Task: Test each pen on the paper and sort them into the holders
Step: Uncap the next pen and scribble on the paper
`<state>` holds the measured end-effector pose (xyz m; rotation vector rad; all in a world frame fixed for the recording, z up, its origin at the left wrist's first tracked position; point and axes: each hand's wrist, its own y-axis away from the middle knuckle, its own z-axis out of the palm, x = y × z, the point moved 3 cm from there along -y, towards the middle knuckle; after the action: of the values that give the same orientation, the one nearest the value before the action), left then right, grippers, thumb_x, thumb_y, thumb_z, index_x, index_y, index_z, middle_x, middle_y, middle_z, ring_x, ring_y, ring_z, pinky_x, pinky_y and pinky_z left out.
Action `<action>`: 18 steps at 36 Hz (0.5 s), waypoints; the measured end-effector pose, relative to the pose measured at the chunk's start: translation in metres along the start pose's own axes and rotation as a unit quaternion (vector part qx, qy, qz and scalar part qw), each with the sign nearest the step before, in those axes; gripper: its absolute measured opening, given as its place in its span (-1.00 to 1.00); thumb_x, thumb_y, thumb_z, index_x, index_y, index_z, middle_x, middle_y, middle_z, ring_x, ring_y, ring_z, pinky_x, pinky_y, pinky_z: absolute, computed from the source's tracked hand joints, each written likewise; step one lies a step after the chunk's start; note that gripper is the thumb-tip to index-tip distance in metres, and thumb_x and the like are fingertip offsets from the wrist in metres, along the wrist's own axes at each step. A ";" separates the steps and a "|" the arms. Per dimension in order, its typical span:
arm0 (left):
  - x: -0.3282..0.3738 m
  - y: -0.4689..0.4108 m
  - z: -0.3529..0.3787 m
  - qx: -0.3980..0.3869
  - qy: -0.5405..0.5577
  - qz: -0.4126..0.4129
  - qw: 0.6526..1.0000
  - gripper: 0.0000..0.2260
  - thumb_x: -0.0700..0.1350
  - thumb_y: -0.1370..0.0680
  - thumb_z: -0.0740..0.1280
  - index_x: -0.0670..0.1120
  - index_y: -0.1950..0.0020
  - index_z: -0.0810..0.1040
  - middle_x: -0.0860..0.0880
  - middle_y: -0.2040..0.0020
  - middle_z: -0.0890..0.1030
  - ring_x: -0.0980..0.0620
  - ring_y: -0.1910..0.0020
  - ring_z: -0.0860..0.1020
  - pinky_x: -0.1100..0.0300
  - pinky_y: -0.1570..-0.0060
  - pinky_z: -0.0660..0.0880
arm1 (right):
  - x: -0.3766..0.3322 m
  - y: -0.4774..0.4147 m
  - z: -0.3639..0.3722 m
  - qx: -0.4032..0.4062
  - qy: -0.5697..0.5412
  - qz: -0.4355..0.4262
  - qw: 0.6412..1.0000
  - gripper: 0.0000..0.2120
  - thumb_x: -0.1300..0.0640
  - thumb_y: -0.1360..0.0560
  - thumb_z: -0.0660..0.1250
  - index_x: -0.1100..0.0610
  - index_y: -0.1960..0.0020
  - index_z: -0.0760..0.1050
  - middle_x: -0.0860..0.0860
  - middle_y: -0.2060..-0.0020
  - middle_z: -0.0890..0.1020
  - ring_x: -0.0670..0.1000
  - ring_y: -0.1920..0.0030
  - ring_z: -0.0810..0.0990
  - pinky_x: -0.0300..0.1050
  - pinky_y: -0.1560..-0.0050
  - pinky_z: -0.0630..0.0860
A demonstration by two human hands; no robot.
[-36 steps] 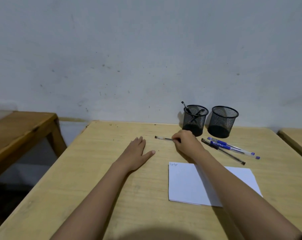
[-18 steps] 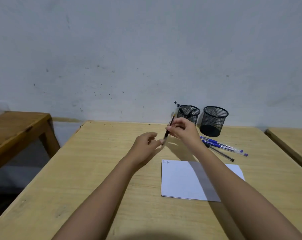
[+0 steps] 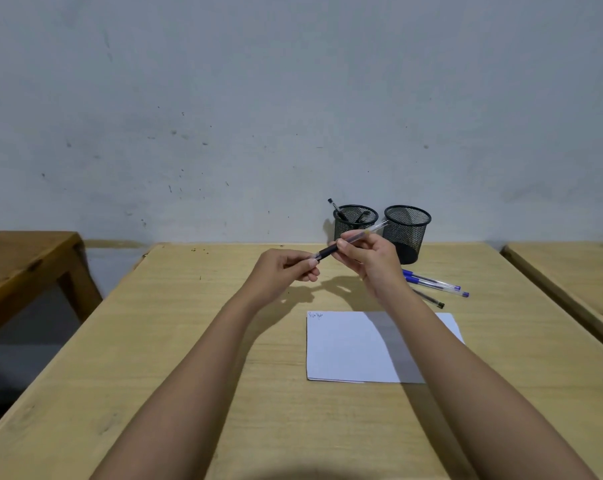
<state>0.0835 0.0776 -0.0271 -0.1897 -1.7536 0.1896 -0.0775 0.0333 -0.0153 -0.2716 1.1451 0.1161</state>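
Above the table I hold a black-capped pen (image 3: 329, 251) between both hands. My right hand (image 3: 369, 259) grips its clear barrel, and my left hand (image 3: 286, 271) pinches the black cap end. White paper (image 3: 355, 348) with small scribbles in its top left corner lies below my right forearm. Two black mesh holders stand at the back: the left holder (image 3: 354, 223) has pens in it, the right holder (image 3: 406, 230) looks empty. Two blue pens (image 3: 435, 284) and one black pen (image 3: 430, 299) lie on the table right of my right hand.
The light wooden table (image 3: 189, 341) stands against a grey wall. A darker wooden table (image 3: 23, 261) is at the left across a gap. Another table edge (image 3: 563, 292) is at the right.
My right hand lifted the pen off the table and turned it nearly level. My left hand rose from lying flat on the table and took the cap end.
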 end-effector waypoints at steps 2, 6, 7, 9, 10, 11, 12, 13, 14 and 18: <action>0.000 0.002 -0.004 -0.008 0.008 -0.005 1.000 -0.90 -0.26 -0.53 0.31 -0.22 0.04 0.62 -0.06 0.26 0.64 0.14 0.29 0.61 0.34 0.13 0.56 | 0.001 0.001 0.003 -0.004 -0.002 0.000 1.000 -0.87 0.46 -0.43 0.31 0.26 0.12 0.50 0.16 0.22 0.63 -0.02 0.19 0.68 -0.25 0.17 0.61; 0.001 0.003 -0.010 -0.028 0.022 -0.017 0.999 -0.87 -0.25 -0.54 0.31 -0.27 0.00 0.62 -0.06 0.25 0.65 0.15 0.28 0.62 0.34 0.10 0.57 | 0.003 0.003 0.008 -0.003 -0.007 -0.006 1.000 -0.86 0.47 -0.41 0.32 0.26 0.13 0.51 0.08 0.32 0.67 -0.02 0.20 0.69 -0.23 0.16 0.61; 0.001 0.003 -0.012 -0.031 0.025 -0.018 0.999 -0.87 -0.25 -0.54 0.31 -0.26 0.01 0.62 -0.03 0.27 0.66 0.16 0.28 0.62 0.35 0.10 0.57 | 0.002 0.003 0.010 -0.005 -0.004 -0.010 1.000 -0.86 0.47 -0.41 0.32 0.26 0.14 0.51 0.05 0.34 0.67 -0.03 0.22 0.69 -0.23 0.16 0.61; 0.002 0.003 -0.015 -0.033 0.028 -0.017 0.999 -0.88 -0.24 -0.54 0.31 -0.24 0.03 0.63 0.00 0.28 0.67 0.15 0.27 0.62 0.34 0.10 0.57 | 0.001 0.003 0.014 -0.008 -0.001 -0.016 1.000 -0.86 0.47 -0.42 0.32 0.26 0.13 0.51 0.01 0.37 0.67 -0.06 0.24 0.68 -0.24 0.17 0.61; 0.002 0.003 -0.016 -0.030 0.026 -0.015 0.999 -0.88 -0.24 -0.54 0.32 -0.25 0.03 0.63 0.00 0.27 0.66 0.14 0.27 0.62 0.34 0.09 0.57 | 0.001 0.003 0.015 -0.008 0.000 -0.017 1.000 -0.86 0.47 -0.42 0.32 0.26 0.13 0.51 0.01 0.38 0.67 -0.07 0.24 0.68 -0.24 0.18 0.61; 0.003 0.003 -0.017 -0.026 0.025 -0.014 0.999 -0.87 -0.23 -0.53 0.32 -0.26 0.03 0.63 -0.01 0.27 0.66 0.14 0.26 0.62 0.34 0.09 0.57 | 0.000 0.003 0.016 -0.006 0.000 -0.018 1.000 -0.86 0.46 -0.42 0.32 0.26 0.13 0.51 0.00 0.38 0.67 -0.07 0.24 0.68 -0.25 0.18 0.61; 0.004 0.003 -0.018 -0.023 0.025 -0.013 0.999 -0.87 -0.23 -0.53 0.32 -0.26 0.03 0.63 -0.02 0.26 0.66 0.14 0.26 0.62 0.33 0.09 0.57 | -0.001 0.003 0.017 -0.004 -0.002 -0.019 1.000 -0.86 0.46 -0.42 0.32 0.26 0.12 0.51 0.01 0.37 0.68 -0.07 0.24 0.68 -0.25 0.19 0.61; 0.004 0.004 -0.018 -0.021 0.026 -0.014 0.999 -0.87 -0.23 -0.53 0.32 -0.26 0.03 0.63 -0.02 0.26 0.66 0.13 0.26 0.63 0.33 0.09 0.57 | -0.001 0.003 0.016 -0.003 -0.005 -0.021 1.000 -0.86 0.46 -0.42 0.32 0.26 0.12 0.51 0.01 0.37 0.68 -0.07 0.24 0.68 -0.25 0.19 0.60; 0.005 0.004 -0.018 -0.021 0.029 -0.016 0.999 -0.87 -0.23 -0.53 0.32 -0.26 0.02 0.63 -0.02 0.26 0.66 0.13 0.26 0.63 0.33 0.09 0.57 | -0.001 0.004 0.016 -0.001 -0.004 -0.022 1.000 -0.85 0.46 -0.42 0.32 0.25 0.12 0.51 0.01 0.37 0.68 -0.07 0.23 0.68 -0.26 0.19 0.60; 0.003 0.005 -0.018 -0.035 0.029 -0.028 0.999 -0.86 -0.23 -0.53 0.32 -0.25 0.00 0.63 -0.03 0.24 0.67 0.11 0.24 0.63 0.30 0.05 0.58 | 0.004 0.005 0.019 0.000 0.021 -0.017 1.000 -0.85 0.44 -0.43 0.31 0.22 0.13 0.52 0.00 0.37 0.68 -0.07 0.23 0.67 -0.23 0.13 0.62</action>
<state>0.1007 0.0833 -0.0216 -0.1944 -1.7065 0.0813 -0.0606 0.0432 -0.0121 -0.2939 1.1816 0.0806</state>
